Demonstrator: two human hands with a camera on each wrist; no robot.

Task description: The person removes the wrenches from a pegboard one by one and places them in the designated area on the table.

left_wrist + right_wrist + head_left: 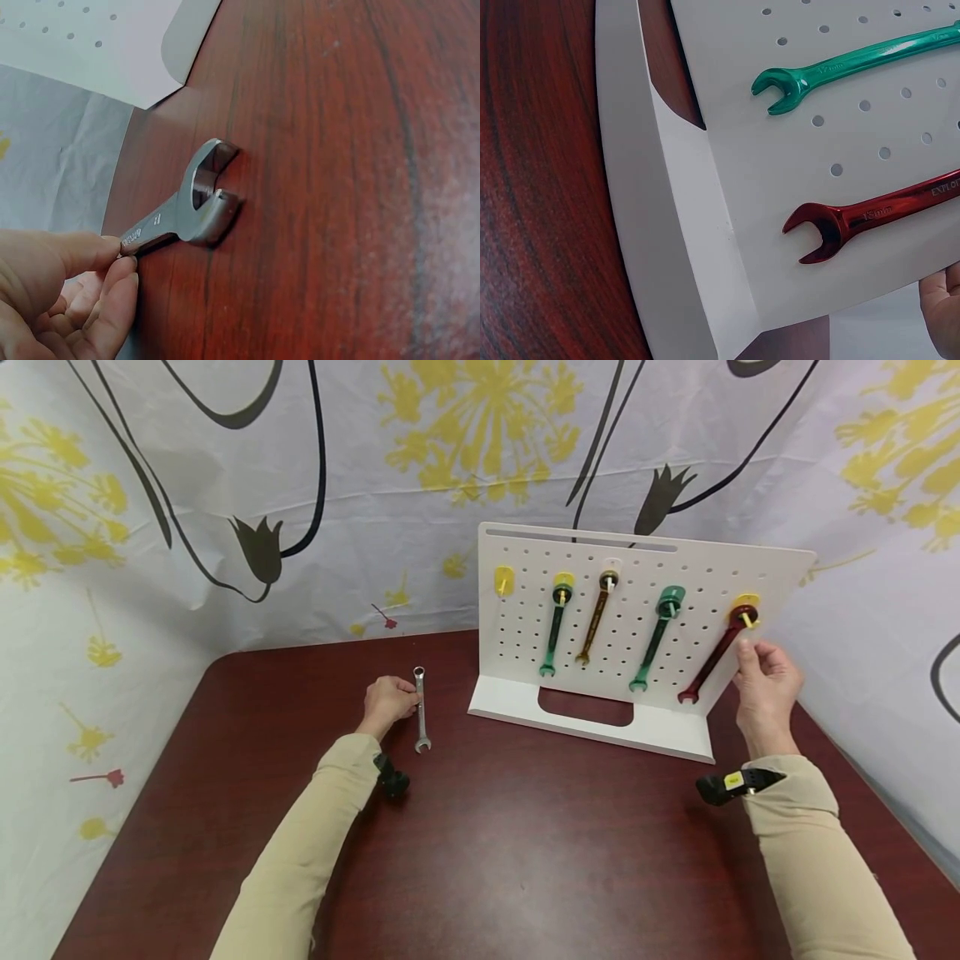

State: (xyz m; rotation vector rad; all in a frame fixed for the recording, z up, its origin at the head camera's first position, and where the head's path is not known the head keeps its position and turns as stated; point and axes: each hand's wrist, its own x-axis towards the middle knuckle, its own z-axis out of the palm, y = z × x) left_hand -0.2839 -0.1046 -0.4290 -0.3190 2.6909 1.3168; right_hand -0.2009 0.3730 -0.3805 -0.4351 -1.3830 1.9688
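My left hand [392,700] pinches a silver combination wrench [421,714] between thumb and fingers. Its ring end points away from me. In the left wrist view, the wrench's open end [210,196] is close to the tabletop; whether it touches is hard to tell. My right hand [770,689] grips the right edge of a white pegboard [517,643], thumb at the front, other fingers mostly hidden. Beside that hand a red wrench [716,658] hangs from a yellow hook [750,620]. In the right wrist view, only part of the right hand [941,304] shows at the board's edge.
Further left on the board hang a teal wrench [651,652], a bronze wrench [593,625] and a dark green wrench [554,639]. A bare yellow hook [504,581] sits at its far left. The board's base [510,700] stands on a dark red wooden table [510,860], before a patterned curtain [360,468].
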